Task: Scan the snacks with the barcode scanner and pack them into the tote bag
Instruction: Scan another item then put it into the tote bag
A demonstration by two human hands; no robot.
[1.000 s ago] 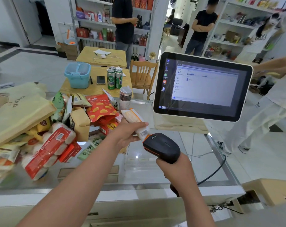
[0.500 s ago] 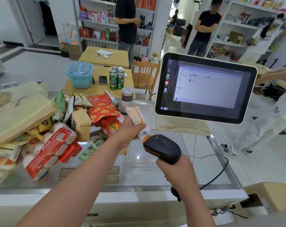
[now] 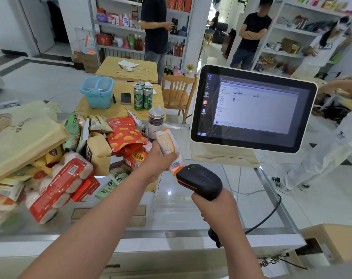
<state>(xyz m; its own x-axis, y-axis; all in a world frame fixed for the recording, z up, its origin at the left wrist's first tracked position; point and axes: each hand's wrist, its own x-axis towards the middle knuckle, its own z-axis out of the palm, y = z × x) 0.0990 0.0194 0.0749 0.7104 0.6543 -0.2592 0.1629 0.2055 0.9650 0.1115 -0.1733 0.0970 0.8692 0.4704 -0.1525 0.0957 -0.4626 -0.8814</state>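
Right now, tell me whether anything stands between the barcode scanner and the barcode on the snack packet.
Nothing visible does. The left hand holds the snack packet with its barcode bare, facing the nose of the barcode scanner, which the right hand grips. Red light shows at the barcode.

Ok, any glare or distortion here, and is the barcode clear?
Head view: glare spot on the glass counter below the left hand; the barcode on the snack pack is clear, tinted red by the scanner; edge shelves look bent.
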